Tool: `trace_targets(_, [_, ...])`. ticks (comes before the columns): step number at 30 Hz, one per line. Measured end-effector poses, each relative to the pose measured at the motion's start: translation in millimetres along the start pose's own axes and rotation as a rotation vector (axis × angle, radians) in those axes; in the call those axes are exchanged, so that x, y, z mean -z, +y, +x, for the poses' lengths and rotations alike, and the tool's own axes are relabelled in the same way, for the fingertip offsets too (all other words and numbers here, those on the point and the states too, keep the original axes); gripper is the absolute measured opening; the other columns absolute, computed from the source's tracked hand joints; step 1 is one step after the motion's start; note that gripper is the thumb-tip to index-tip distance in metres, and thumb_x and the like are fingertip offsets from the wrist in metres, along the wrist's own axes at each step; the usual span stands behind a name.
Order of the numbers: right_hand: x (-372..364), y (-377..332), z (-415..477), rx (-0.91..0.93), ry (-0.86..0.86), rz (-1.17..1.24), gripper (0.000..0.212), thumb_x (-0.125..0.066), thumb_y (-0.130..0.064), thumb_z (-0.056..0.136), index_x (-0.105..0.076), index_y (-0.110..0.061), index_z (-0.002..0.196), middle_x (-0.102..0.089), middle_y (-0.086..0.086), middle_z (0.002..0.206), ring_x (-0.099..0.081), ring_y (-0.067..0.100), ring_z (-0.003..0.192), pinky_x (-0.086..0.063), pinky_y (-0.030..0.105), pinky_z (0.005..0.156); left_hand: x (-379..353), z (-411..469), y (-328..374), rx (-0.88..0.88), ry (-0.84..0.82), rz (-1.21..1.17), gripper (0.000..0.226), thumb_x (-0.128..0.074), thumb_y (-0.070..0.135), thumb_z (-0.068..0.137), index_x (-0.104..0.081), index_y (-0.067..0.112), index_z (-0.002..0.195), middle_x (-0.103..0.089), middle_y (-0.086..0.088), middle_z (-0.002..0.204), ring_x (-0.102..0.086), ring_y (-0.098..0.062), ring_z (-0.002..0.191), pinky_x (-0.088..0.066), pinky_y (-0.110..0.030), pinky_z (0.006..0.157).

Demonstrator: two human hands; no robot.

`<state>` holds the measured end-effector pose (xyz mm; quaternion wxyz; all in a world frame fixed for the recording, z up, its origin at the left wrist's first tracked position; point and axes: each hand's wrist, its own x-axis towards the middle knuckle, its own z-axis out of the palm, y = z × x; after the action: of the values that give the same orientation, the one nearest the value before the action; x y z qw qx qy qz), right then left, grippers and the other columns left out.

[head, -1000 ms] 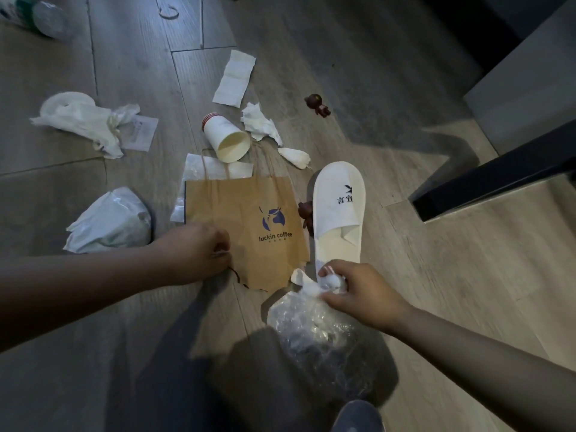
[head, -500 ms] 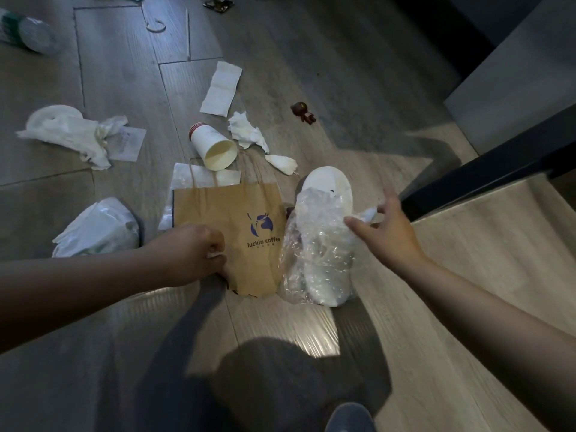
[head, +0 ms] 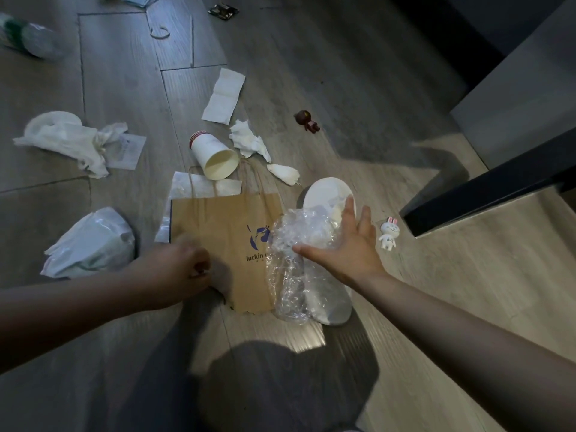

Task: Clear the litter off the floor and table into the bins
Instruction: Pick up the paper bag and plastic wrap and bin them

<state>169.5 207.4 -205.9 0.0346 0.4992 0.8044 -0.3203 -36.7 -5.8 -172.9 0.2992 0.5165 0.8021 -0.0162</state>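
Right hand (head: pixel 346 247) spread open over crumpled clear plastic (head: pixel 290 275) on the floor (head: pixel 436 291).
Plastic lies on a white slipper (head: pixel 327 194), overlapping the paper bag (head: pixel 230 232) at its right edge, under and left of the right palm; contact unclear. Left hand (head: pixel 174 269) is curled at the bag's lower left corner, blurred, so I can't tell if it grips.

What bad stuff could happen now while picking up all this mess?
1. The paper cup lies on the handles of the paper bag; if the left hand, which seems to grip the bag's edge, lifts it, the cup may roll away.
2. The bag's bottom edge looks torn, so litter put inside might drop out.
3. The plastic wrap drapes over the white slipper under the open right hand; grabbing the wrap could drag the slipper along.
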Motion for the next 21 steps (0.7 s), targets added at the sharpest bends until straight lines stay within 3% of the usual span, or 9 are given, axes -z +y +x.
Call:
trace_targets(7, [2.9,0.1,13.3,-0.070,0.014,-0.173,0.142,-0.060,-0.091,0.046,0.020,-0.033,0.148,0.024,0.009,0.158,0.014,0.041,0.145,-0.005,0.065,0.113,-0.6,7.4,3.8,0.007,-0.028,-0.054,0.016,-0.055,0.040,0.092,-0.059,0.031,0.105,-0.062,0.010,0.098,-0.060,-0.002,0.086,-0.055,-0.023,0.078])
trace_targets(9, [16.6,10.7,14.2,-0.082,-0.041,-0.070,0.150,-0.059,-0.093,0.036,0.016,-0.031,0.150,0.021,0.007,0.159,0.013,0.034,0.147,-0.004,0.060,0.115,0.0,9.3,4.7,0.007,-0.033,-0.073,0.016,-0.055,0.039,0.092,-0.059,0.030,0.104,-0.062,0.010,0.098,-0.061,-0.003,0.087,-0.056,-0.026,0.079])
trace_targets(11, [32.3,22.9,15.2,-0.053,-0.006,0.133,0.147,-0.058,-0.094,0.036,-0.001,-0.027,0.153,0.001,0.005,0.162,-0.005,0.027,0.148,-0.016,0.050,0.117,0.9,12.3,4.9,0.004,-0.029,-0.081,0.016,-0.055,0.039,0.092,-0.060,0.029,0.104,-0.062,0.009,0.098,-0.061,-0.003,0.088,-0.055,-0.028,0.080])
trace_targets(14, [51.8,49.7,26.1,-0.055,0.273,0.196,0.095,-0.054,-0.079,0.068,-0.044,-0.020,0.141,-0.045,0.008,0.145,-0.048,0.024,0.125,-0.044,0.031,0.096,2.2,15.4,6.2,-0.006,-0.004,-0.087,0.016,-0.056,0.038,0.092,-0.062,0.027,0.102,-0.061,0.009,0.098,-0.060,-0.004,0.087,-0.055,-0.029,0.079])
trace_targets(16, [59.5,69.6,39.2,-0.079,0.343,0.027,0.059,-0.057,-0.050,0.087,-0.052,-0.014,0.134,-0.053,0.011,0.134,-0.057,0.022,0.106,-0.047,0.018,0.076,2.8,17.4,8.7,-0.016,0.010,-0.085,0.014,-0.057,0.038,0.091,-0.061,0.028,0.100,-0.061,0.010,0.097,-0.059,-0.003,0.086,-0.054,-0.026,0.077])
trace_targets(18, [61.7,81.4,53.3,-0.115,0.284,-0.129,0.051,-0.058,-0.033,0.091,-0.049,-0.012,0.137,-0.049,0.014,0.136,-0.058,0.027,0.106,-0.048,0.027,0.081,3.4,19.0,11.0,-0.027,0.021,-0.078,0.012,-0.057,0.039,0.091,-0.059,0.031,0.099,-0.060,0.012,0.097,-0.058,-0.001,0.086,-0.053,-0.024,0.077])
trace_targets(21, [55.0,82.3,64.4,-0.159,0.166,-0.246,0.057,-0.065,-0.032,0.086,-0.045,-0.017,0.138,-0.042,0.015,0.136,-0.055,0.032,0.110,-0.046,0.037,0.087,4.1,20.0,13.6,-0.028,0.030,-0.081,0.014,-0.056,0.039,0.091,-0.058,0.031,0.102,-0.059,0.012,0.098,-0.057,-0.003,0.088,-0.053,-0.026,0.079])
